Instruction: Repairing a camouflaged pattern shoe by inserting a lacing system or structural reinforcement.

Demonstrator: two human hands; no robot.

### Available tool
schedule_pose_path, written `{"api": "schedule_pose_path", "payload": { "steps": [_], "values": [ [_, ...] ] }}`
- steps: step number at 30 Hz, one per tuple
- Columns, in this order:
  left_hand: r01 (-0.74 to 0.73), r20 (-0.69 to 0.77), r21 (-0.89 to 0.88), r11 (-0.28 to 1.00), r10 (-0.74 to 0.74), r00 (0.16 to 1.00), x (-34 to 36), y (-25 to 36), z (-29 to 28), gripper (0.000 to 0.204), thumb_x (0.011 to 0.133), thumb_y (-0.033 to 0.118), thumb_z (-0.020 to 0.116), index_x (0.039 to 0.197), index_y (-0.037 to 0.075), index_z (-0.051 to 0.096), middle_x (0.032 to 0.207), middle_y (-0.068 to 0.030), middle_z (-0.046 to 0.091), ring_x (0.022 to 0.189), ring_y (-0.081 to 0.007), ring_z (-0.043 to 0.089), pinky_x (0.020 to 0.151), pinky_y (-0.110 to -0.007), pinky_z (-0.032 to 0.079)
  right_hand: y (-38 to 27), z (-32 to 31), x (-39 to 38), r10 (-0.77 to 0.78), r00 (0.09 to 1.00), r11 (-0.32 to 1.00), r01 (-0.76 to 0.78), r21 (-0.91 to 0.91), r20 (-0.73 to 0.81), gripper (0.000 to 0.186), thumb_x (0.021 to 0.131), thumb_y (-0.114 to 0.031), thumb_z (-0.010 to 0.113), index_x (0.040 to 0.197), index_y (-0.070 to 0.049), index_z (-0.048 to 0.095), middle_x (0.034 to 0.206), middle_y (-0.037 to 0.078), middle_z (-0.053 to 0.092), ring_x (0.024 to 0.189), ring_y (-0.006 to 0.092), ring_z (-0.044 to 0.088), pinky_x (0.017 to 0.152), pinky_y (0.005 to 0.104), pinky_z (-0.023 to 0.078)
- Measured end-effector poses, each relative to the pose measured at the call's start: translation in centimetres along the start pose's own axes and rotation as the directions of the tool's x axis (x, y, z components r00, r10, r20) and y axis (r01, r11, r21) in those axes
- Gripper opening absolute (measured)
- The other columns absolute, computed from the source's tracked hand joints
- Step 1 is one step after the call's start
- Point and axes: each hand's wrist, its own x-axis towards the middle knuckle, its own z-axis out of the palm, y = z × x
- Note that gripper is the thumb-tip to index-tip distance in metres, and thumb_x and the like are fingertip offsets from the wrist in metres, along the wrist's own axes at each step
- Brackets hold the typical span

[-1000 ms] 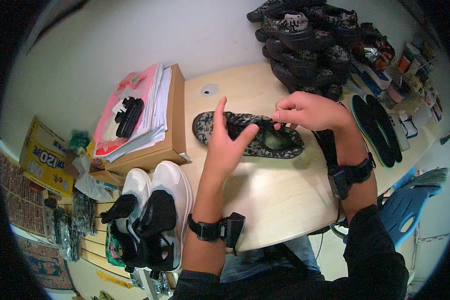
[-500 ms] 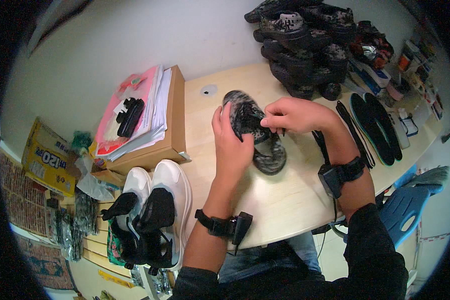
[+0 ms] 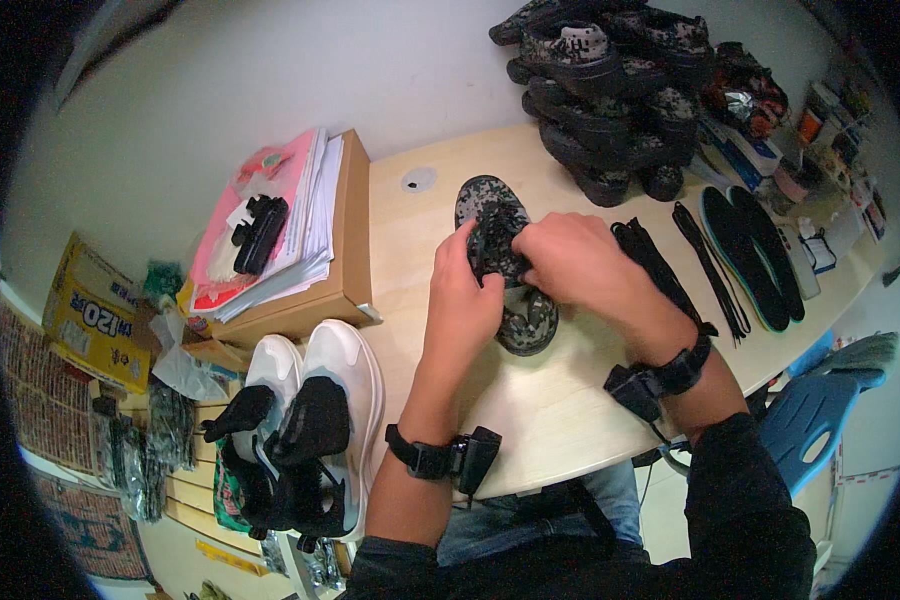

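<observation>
A dark camouflage-patterned shoe (image 3: pixel 481 188) rests on the pale wooden table, its toe pointing away from me. My left hand (image 3: pixel 460 312) grips the shoe's left side, with the thumb near the opening and the fingers along the upper. Over the right side of the lacing, my right hand (image 3: pixel 580 262) is closed, its thumb and fingers pressed together at the black shoelace (image 3: pixel 500 225). Those fingertips are partly hidden, as is the shoe's right flank. To the right of that hand lie a bundle of black laces (image 3: pixel 660 265) and a second lace bundle (image 3: pixel 712 270).
Two black insoles (image 3: pixel 738 250) lie at the right. Stacked camouflage shoes (image 3: pixel 610 110) stand against the wall. At the left are a cardboard box (image 3: pixel 351 230) with papers and a pair of white shoes (image 3: pixel 342 362). A blue plastic chair (image 3: pixel 805 425) is beyond the right edge.
My right hand has come down and closer to the lacing, with its forearm shifted left. The shoe has turned slightly and now sits steadier and sharper. My left hand keeps its grip.
</observation>
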Motion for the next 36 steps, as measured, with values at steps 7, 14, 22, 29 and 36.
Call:
{"api": "schedule_pose_path", "payload": {
  "steps": [7, 14, 22, 29, 36],
  "values": [
    [0.008, -0.006, -0.04, 0.999, -0.008, 1.0, 0.0, 0.0, 0.5, 0.053, 0.074, 0.003, 0.055, 0.125, -0.004, 0.044, 0.123, -0.0253, 0.048, 0.113, -0.0379, 0.049, 0.098, -0.04, 0.04, -1.3, 2.7, 0.2, 0.064, 0.983, 0.958, -0.109, -0.266, -0.174, 0.008, 0.074, -0.014, 0.062, 0.075, -0.012, 0.069, 0.08, 0.008, 0.065, 0.08, 0.0236, 0.065, 0.066, 0.036, 0.048],
    [0.063, -0.025, -0.028, 0.998, -0.063, 0.998, 0.3, 0.1, 0.3, 0.055, 0.073, 0.003, 0.061, 0.126, 0.0, 0.048, 0.123, -0.0195, 0.054, 0.115, -0.0291, 0.053, 0.097, -0.036, 0.042, -0.7, 0.7, 0.6, -0.224, 0.818, 0.974, 0.161, -0.163, -0.53, 0.007, 0.071, -0.013, 0.06, 0.077, -0.008, 0.059, 0.08, 0.007, 0.059, 0.08, 0.0247, 0.06, 0.066, 0.0356, 0.047],
    [-0.022, -0.132, -0.084, 0.996, 0.011, 0.991, 0.4, -0.4, 0.3, 0.034, 0.085, 0.001, 0.056, 0.119, 0.001, 0.057, 0.109, -0.0173, 0.064, 0.102, -0.025, 0.061, 0.091, -0.033, 0.045, -0.7, 0.7, 0.6, -0.133, 0.822, 0.957, 0.252, 0.145, -0.555, 0.012, 0.072, -0.01, 0.062, 0.079, -0.004, 0.054, 0.076, 0.011, 0.059, 0.074, 0.0306, 0.06, 0.061, 0.0416, 0.049],
    [0.007, -0.211, -0.177, 0.984, -0.045, 0.977, 0.4, 0.0, 0.6, 0.033, 0.083, 0.0, 0.054, 0.116, -0.002, 0.058, 0.112, -0.0218, 0.06, 0.099, -0.0344, 0.061, 0.086, -0.037, 0.047, -0.5, 0.9, 0.9, -0.048, 0.847, 0.944, 0.213, 0.254, -0.529, 0.013, 0.074, -0.011, 0.064, 0.083, -0.003, 0.058, 0.079, 0.016, 0.061, 0.077, 0.0349, 0.061, 0.065, 0.0449, 0.048],
    [0.018, -0.203, -0.188, 0.982, -0.057, 0.977, 0.5, 0.5, 0.3, 0.029, 0.084, 0.005, 0.059, 0.112, 0.003, 0.062, 0.107, -0.0182, 0.062, 0.097, -0.0317, 0.061, 0.086, -0.036, 0.047, 1.0, -1.5, 0.2, -0.066, 0.964, 0.797, 0.207, 0.568, -0.258, 0.019, 0.086, -0.014, 0.058, 0.091, 0.004, 0.063, 0.074, 0.018, 0.062, 0.064, 0.0228, 0.057, 0.062, 0.0327, 0.045]
  ]
}}
